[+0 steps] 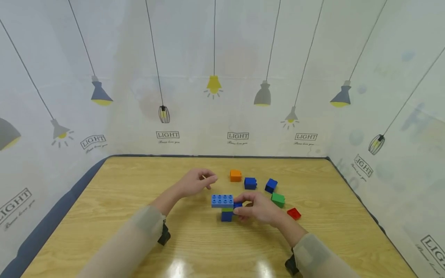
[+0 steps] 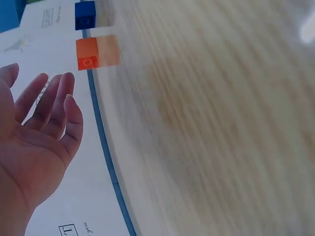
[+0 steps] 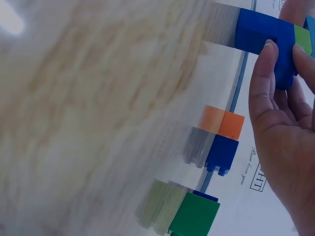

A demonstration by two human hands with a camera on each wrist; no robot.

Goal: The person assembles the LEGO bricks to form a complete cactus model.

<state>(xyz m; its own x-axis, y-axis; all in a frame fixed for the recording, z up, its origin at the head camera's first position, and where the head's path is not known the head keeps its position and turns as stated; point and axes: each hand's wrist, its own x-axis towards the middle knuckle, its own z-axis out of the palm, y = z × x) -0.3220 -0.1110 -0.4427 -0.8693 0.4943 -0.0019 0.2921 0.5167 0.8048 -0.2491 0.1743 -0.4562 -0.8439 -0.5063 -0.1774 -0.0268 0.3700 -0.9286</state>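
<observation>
Near the middle of the table a small brick stack stands upright. On top lies a light blue studded brick (image 1: 222,200), over a thin light green brick (image 1: 227,210) and a dark blue brick (image 1: 226,216). My right hand (image 1: 260,210) pinches another dark blue brick (image 3: 285,61) between thumb and fingers at the stack's right side, under the light blue brick's level. Whether that brick is joined to the stack I cannot tell. My left hand (image 1: 196,182) hovers left of and behind the stack, fingers loosely bent, holding nothing; its palm shows in the left wrist view.
Loose bricks lie behind and right of the stack: an orange one (image 1: 235,176), two dark blue ones, one nearer the orange (image 1: 250,183) and one farther right (image 1: 271,185), a green one (image 1: 277,199) and a red one (image 1: 294,214). A printed cloth wall (image 1: 194,116) borders the wooden table (image 1: 194,251).
</observation>
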